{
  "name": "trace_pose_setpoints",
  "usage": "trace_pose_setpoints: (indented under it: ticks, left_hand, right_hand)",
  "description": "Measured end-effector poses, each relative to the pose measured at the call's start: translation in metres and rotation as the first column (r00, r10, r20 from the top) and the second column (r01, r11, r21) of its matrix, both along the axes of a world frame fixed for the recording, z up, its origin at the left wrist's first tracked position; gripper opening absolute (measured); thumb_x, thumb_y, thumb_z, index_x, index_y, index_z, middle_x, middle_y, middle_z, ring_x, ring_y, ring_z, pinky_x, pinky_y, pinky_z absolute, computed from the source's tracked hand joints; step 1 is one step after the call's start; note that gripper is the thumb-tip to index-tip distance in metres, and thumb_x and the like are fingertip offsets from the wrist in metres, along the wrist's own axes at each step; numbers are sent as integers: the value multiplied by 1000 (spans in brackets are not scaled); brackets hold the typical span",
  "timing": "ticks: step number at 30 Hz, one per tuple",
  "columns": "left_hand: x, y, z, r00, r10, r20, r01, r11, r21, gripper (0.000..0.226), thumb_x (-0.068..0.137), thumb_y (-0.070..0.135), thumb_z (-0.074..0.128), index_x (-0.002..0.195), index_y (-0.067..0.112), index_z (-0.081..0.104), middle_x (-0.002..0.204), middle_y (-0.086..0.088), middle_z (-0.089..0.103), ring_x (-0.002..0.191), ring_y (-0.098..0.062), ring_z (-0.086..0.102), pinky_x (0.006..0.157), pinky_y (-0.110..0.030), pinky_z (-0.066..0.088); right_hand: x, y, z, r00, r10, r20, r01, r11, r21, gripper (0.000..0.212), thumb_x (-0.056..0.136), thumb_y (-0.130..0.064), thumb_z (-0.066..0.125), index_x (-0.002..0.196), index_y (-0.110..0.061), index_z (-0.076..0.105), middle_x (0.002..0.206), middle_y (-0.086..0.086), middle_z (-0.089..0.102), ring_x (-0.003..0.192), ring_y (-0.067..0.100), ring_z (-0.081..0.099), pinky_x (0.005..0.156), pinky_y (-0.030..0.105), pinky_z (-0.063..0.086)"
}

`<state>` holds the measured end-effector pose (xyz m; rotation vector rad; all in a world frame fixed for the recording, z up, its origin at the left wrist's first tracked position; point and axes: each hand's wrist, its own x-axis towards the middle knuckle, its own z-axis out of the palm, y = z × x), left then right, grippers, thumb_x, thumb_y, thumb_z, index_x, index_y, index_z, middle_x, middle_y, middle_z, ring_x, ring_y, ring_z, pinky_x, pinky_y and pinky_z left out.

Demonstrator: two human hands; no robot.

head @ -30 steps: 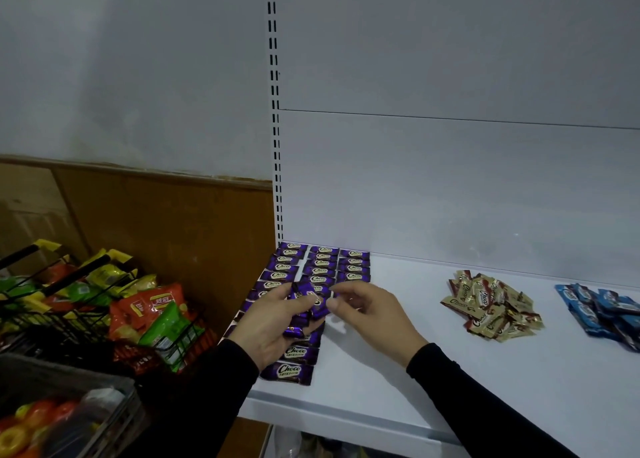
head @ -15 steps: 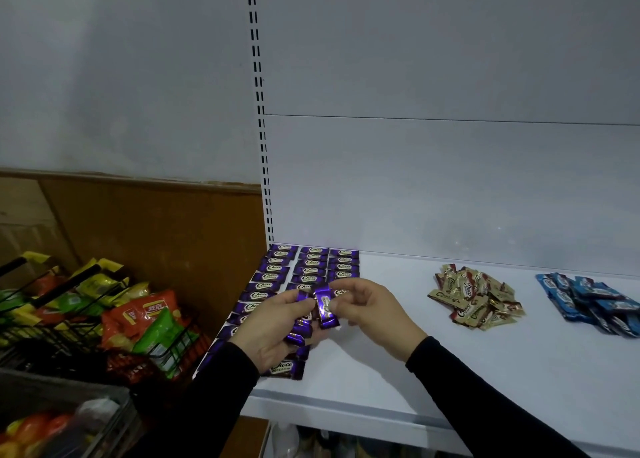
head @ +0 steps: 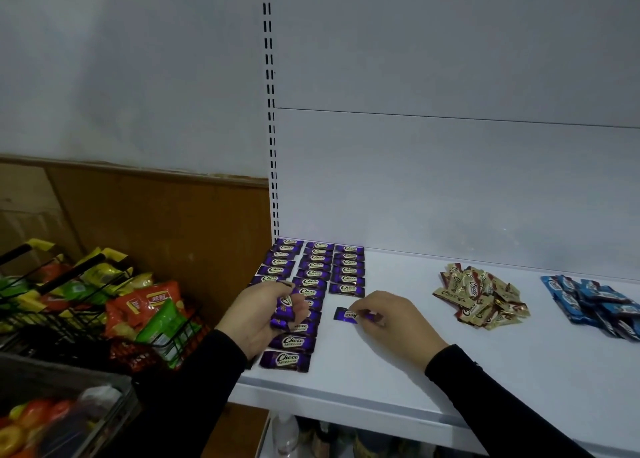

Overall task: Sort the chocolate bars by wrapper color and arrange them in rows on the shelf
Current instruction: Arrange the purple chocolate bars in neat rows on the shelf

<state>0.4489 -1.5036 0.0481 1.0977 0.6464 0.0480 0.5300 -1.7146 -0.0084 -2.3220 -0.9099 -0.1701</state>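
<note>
Your right hand was low over the white metal shelf, its thumb and fingertips pinching one small purple foil-wrapped chocolate bar. That bar lay at the near end of the third purple row, just short of the last bar already laid there; whether it rested flat on the shelf I could not tell.

Your left hand was palm-up at the left of the shelf, fingers curled round a small bunch of purple-wrapped chocolate bars, held above the middle row.

The rows of purple wrapped bars ran from the far back panel toward you in three columns at the left end of the shelf. The left column was partly hidden behind your left hand, the middle one reached nearly to the near edge, and the right one was the shortest.

Well to the right sat a loose heap of gold-and-brown wrapped chocolate bars, unsorted and overlapping. Farther right again, at the frame's edge, lay a pile of blue wrapped chocolate bars.

Left of the shelf, a black wire basket held bright red, green and yellow snack packets. Both your sleeves were black.
</note>
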Motion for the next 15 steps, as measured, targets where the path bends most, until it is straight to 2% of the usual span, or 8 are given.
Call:
trace_pose_setpoints:
  ticks: [3, 5, 8, 11, 13, 15]
  left_hand:
    - [0, 4, 0, 1000, 12, 0, -12, 1000, -23, 9, 97, -6, 49, 103, -2, 54, 105, -29, 67, 87, -34, 70, 70, -42, 59]
    - [0, 5, 0, 1000, 12, 1, -12, 999, -30, 14, 95, -10, 45, 105, -2, 53, 105, -29, 66, 89, -35, 69, 71, -42, 58]
    - [2, 4, 0, 1000, 5, 6, -5, 999, -36, 20, 93, -14, 43, 108, -2, 51, 106, -29, 65, 89, -34, 69, 70, -41, 58]
    - [2, 3, 0, 1000, 10, 15, -9, 999, -48, 18, 93, -15, 43, 103, -3, 52, 106, -30, 64, 88, -35, 69, 68, -41, 57]
    - [1, 4, 0, 1000, 10, 22, -9, 998, -55, 18, 92, -16, 43, 98, -2, 51, 106, -31, 64, 88, -35, 69, 69, -41, 57]
    - [1, 5, -1, 1000, 7, 21, -6, 998, -55, 18, 92, -15, 44, 99, -1, 52, 107, -31, 64, 92, -36, 69, 70, -41, 57]
  right_hand:
    - [5, -8, 3, 995, -60, -79, 69, 991, 117, 18, 88, -13, 67, 101, -23, 73, 97, -21, 62, 96, -10, 55, 77, 6, 40]
    - [6, -11, 4, 990, -68, -121, 78, 994, 80, 21, 88, -14, 64, 104, -27, 71, 102, -19, 63, 98, -9, 54, 80, 8, 41]
    - [2, -9, 4, 993, -29, -116, 24, 999, -40, 16, 90, -20, 59, 98, -28, 72, 92, -17, 67, 87, -5, 57, 78, 14, 43]
    - [2, -6, 7, 991, -57, -124, 63, 997, 47, 15, 94, -23, 58, 100, -27, 71, 80, -13, 67, 75, 0, 58, 73, 13, 42]
    - [5, -8, 8, 995, -41, -94, 44, 998, 32, 20, 95, -18, 57, 108, -25, 71, 89, -11, 65, 80, 2, 58, 77, 12, 40]
    - [9, -9, 6, 997, 52, -53, -58, 992, -108, 30, 95, -12, 53, 118, -23, 69, 111, -10, 61, 102, 2, 55, 90, 9, 35]
